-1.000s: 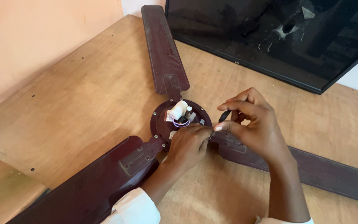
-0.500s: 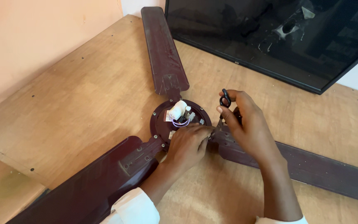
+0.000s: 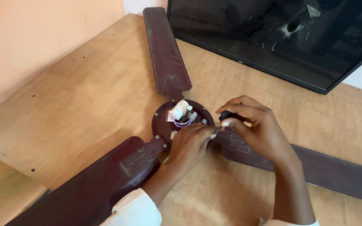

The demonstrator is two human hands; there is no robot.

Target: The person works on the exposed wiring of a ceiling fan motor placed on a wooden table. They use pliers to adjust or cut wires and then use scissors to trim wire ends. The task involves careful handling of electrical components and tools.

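Note:
A dark maroon ceiling fan lies flat on a wooden table, its round motor hub in the middle with a white capacitor and wires on top. My left hand rests on the hub's near right edge, fingers curled at a spot by the blade bracket. My right hand grips a small black-handled screwdriver, its tip pointing down at the same spot next to my left fingertips. Three blades spread out: one far, one near left, one right.
A large black flat screen with a cracked spot lies at the far right of the table. A peach wall runs along the left. The table's near left edge drops off close to the left blade.
My right hand lifted the screwdriver upright half a second ago and has now lowered it again, tip down at the hub's edge. My left hand has stayed on the hub.

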